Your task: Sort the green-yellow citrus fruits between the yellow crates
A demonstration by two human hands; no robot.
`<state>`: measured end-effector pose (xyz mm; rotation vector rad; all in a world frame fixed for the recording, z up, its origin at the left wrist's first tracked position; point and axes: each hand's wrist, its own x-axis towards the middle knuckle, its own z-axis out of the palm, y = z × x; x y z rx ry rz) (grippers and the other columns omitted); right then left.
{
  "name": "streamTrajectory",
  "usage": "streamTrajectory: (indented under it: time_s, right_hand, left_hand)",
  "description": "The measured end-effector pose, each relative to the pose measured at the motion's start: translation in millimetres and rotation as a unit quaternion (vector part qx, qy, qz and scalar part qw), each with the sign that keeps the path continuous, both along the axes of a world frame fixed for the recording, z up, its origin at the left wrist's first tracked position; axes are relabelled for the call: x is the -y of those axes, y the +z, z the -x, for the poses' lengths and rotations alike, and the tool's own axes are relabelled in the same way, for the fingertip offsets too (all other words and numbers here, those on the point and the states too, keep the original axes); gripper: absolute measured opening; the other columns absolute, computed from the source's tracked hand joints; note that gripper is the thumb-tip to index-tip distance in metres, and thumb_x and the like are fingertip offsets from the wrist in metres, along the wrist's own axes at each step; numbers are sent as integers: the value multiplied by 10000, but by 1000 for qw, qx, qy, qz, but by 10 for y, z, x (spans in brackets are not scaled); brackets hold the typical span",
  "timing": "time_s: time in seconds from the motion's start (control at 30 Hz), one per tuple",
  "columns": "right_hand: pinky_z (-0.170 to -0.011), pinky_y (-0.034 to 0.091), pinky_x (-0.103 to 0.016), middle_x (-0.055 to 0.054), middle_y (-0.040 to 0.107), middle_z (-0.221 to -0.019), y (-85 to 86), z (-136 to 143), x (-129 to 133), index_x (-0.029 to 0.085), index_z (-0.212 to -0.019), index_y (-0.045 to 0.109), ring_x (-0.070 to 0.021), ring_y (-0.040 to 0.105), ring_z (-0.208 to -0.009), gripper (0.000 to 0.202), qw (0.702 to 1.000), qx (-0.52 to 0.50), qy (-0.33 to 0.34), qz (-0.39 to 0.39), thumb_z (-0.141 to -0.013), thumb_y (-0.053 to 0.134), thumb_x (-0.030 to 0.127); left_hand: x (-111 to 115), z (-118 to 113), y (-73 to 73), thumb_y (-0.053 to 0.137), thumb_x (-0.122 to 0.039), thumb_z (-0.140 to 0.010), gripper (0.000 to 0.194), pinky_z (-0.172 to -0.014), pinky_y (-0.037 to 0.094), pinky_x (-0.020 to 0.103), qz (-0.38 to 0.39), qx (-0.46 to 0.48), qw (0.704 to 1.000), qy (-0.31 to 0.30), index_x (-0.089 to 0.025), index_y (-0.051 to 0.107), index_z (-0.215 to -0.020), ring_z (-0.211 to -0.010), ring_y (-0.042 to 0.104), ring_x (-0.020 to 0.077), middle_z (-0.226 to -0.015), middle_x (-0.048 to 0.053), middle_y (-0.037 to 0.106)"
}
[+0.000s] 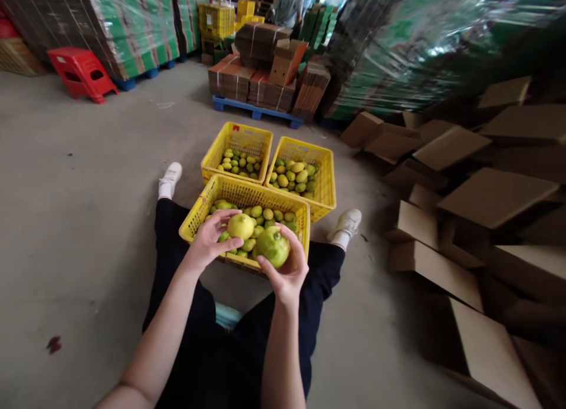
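My left hand (211, 241) grips a yellow lemon (241, 226) between thumb and fingers. Beside it, a larger green lemon (273, 247) is held in my right hand (288, 266), its thumb below and fingers round the far side. Both fruits are above the near yellow crate (191, 219), where several yellow and green lemons lie, partly hidden by my hands. Behind it stand two more yellow crates, one at the left (207, 161) and one at the right (328, 179), each with several lemons inside.
Cardboard boxes (499, 197) are heaped along the right. Flattened cartons (230, 79) sit on a blue pallet (256, 110) ahead. A red stool (82, 73) is at the back left, near wrapped stacks (132, 26). A person (288, 7) is in the background.
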<state>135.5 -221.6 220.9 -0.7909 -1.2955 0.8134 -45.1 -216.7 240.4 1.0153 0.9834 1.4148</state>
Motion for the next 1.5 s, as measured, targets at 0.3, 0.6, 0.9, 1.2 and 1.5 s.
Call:
streamTrajectory:
  time_s: [0.3, 0.6, 0.9, 1.2, 1.5]
  right_hand:
    - [-1090, 446, -524, -83, 635, -1329, -9, 32, -42, 295, -1293, 606, -289, 582, -1261, 589, 999, 22, 18, 37, -742, 791, 195]
    - [-1060, 486, -494, -98, 630, -1323, 11, 188, -15, 268, -1305, 549, -284, 599, -1240, 629, 999, 9, -13, 50, -730, 799, 208]
    - [-1033, 489, -532, -120, 625, -1309, 107, 216, -13, 248, -1263, 539, -299, 605, -1225, 630, 996, -9, -89, -15, -699, 813, 187]
    - [-999, 488, -518, -66, 504, -1197, 194, 103, -15, 294, -1157, 655, -278, 554, -1149, 538, 984, 78, -143, -74, -660, 856, 241]
    - [-950, 514, -451, -39, 469, -1124, 279, 11, 48, 348, -1233, 627, -230, 542, -1063, 601, 980, 128, -127, -88, -692, 830, 184]
  left_hand:
    - [-85, -112, -92, 828, -353, -669, 516, -817, 528, 285, 30, 146, 986, 75, -204, 613, -1114, -907, 679, 187, -1051, 49, 688]
    - [-2, -163, -86, 851, -209, -631, 543, -984, 500, 354, 22, 87, 996, 11, -193, 667, -1142, -1098, 656, 245, -1127, 74, 709]
    - [-9, -66, -16, 875, -171, -615, 586, -951, 519, 308, -11, -36, 999, -21, -192, 699, -1173, -1114, 638, 245, -1248, 96, 670]
    - [10, -118, 78, 841, -144, -659, 515, -1038, 477, 331, -57, -31, 998, -24, -219, 727, -1155, -1226, 557, 258, -1255, 99, 593]
    - [102, -133, 158, 802, -181, -715, 606, -1040, 466, 266, -44, -115, 992, -9, -319, 665, -1289, -1247, 510, 222, -1222, 55, 477]
